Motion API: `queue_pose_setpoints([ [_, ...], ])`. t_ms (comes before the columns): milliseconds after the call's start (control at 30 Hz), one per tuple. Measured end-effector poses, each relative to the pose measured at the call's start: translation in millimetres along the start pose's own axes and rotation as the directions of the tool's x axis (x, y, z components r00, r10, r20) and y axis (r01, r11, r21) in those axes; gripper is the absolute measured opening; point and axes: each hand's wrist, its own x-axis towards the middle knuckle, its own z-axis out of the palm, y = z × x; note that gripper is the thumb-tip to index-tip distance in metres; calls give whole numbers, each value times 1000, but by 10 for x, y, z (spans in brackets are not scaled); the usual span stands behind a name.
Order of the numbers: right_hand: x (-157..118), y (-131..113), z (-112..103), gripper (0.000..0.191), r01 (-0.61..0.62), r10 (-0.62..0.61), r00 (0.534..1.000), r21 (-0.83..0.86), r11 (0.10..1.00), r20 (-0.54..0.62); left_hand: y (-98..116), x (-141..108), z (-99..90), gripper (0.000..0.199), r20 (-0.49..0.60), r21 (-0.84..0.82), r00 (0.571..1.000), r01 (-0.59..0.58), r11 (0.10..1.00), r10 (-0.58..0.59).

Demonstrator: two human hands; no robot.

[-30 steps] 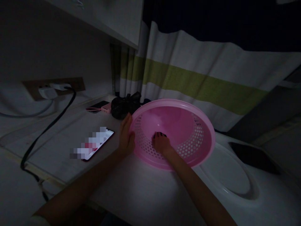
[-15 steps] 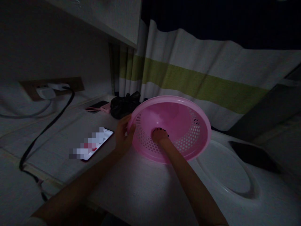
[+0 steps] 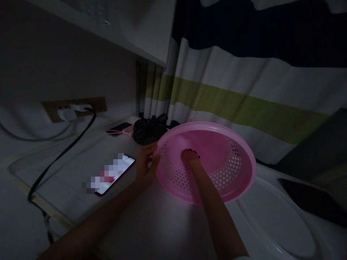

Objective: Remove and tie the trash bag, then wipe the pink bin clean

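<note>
A round pink plastic basket [image 3: 206,126] with perforated sides lies tilted on the white table, its opening facing me. My left hand [image 3: 146,162] grips its left rim, thumb on the near side and fingers on the outer wall. Deep inside the basket, my right hand [image 3: 191,157] is closed against the inner surface. Small dark bits show along its knuckles and far edge; what it holds is hidden, and dim light blurs the detail.
A lit phone [image 3: 116,175] lies left of my left hand. Behind are a black plastic bag [image 3: 149,130], a pink strapped device [image 3: 128,130] and a dark phone [image 3: 118,128]. A black cable [image 3: 62,150] runs from the wall socket [image 3: 101,104]. A white round lid [image 3: 279,216] lies at right.
My view has shifted, so everything appears lower and farther right. Inside the basket, my right hand has moved slightly up the inner surface. My left hand keeps its grip on the rim.
</note>
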Motion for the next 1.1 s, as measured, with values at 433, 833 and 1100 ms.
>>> queue_pose_setpoints([
  [433, -13, 26, 139, 44, -41, 39, 993, -8, 999, -114, 1, 24, -32, 33, -39, 70, 987, -155, 985, 158],
  [833, -333, -63, 64, 41, 18, -19, 1000, -53, 998, -23, 130, 57, -72, 56, 135, 190, 957, -278, 942, 255],
  [1100, -889, -96, -14, 45, 183, -183, 983, -101, 978, 5, 97, 33, -55, 57, 120, 242, 959, -278, 929, 256],
])
